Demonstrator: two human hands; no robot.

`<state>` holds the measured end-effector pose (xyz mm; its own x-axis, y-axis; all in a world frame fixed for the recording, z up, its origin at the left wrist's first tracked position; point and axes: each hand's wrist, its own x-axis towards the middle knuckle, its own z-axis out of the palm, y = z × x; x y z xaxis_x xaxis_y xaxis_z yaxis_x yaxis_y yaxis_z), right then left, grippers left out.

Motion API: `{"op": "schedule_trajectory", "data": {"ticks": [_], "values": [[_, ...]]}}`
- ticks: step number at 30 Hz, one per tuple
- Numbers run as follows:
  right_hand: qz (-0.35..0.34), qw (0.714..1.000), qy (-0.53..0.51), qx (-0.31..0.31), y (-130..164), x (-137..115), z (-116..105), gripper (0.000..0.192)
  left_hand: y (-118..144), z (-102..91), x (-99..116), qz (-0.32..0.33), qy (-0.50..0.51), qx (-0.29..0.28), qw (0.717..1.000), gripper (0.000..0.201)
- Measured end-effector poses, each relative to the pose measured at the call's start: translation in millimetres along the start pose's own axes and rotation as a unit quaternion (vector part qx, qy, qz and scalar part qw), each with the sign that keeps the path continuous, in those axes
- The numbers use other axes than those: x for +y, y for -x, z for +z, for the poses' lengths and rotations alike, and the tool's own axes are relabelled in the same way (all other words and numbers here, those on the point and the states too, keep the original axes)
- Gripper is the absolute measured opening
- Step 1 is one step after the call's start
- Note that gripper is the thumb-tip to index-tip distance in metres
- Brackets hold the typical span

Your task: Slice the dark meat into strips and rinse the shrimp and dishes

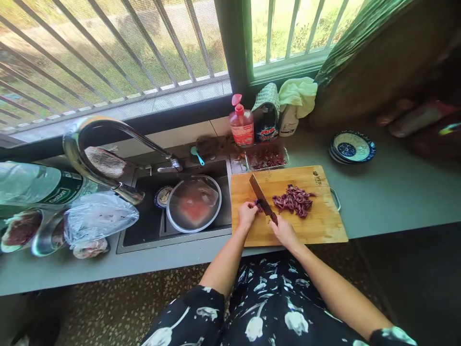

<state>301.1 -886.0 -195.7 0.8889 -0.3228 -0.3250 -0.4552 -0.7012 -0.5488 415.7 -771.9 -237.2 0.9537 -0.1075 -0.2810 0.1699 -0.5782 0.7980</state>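
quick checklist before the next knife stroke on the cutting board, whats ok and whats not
1. Right hand grips the knife by the handle: ok.
2. Left hand pins the uncut piece beside the blade: ok.
3. Left fingertips curled clear of the edge: cannot tell, too small.
4. Cutting board lies flat on the counter: ok.
5. Pile of cut strips sits to the right of the blade, apart from it: ok.
6. Board's near edge reaches the counter's front edge: not ok, little margin.
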Motion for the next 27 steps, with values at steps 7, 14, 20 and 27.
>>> {"op": "schedule_trajectory", "data": {"ticks": [7,14,20,27], "values": [[0.01,0.985,-0.169,-0.04,3.7,21.0,-3.7,0.028,-1.6,3.3,-8.5,-0.013,0.048,0.005,0.999,0.01],[-0.021,0.999,-0.023,0.011,14.0,3.1,0.4,0.026,-1.7,7.6,3.2,0.037,-0.059,0.001,0.998,0.012],[0.002,0.997,0.079,-0.003,34.7,-3.9,12.5,0.027,-6.9,4.4,4.4,0.028,-0.087,-0.004,0.996,0.01],[0.029,0.995,0.095,-0.023,18.0,-16.0,3.3,0.028,-4.3,0.0,-4.3,-0.06,0.089,-0.068,0.992,0.009]]}}
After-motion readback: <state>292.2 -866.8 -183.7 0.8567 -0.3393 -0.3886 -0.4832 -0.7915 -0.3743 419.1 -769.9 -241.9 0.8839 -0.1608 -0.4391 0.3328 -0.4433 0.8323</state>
